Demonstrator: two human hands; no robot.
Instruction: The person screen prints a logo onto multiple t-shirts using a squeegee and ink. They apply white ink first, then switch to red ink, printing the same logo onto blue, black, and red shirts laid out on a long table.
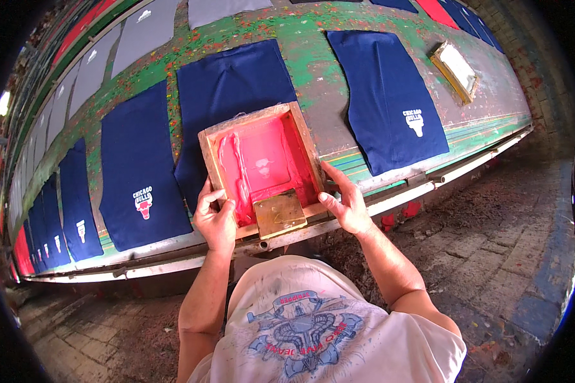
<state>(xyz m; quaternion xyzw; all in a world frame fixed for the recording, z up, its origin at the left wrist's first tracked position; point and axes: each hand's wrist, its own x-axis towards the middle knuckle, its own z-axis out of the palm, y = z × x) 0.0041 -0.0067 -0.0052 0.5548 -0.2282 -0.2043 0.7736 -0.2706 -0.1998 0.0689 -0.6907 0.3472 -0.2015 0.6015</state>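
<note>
Gripping the red-inked screen frame (271, 148) at both sides, the left hand (215, 220) and right hand (346, 204) hold it over a navy panel (236, 76) on the table (316, 76), contact hard to judge; a wooden block (280, 214) leans at its near edge.

From afar I see a long, paint-spattered green counter (316, 80) with a pale rail (396, 197) along its edge; worn, stained paving (485, 274) below; bright light patches (4, 103) far left.
</note>
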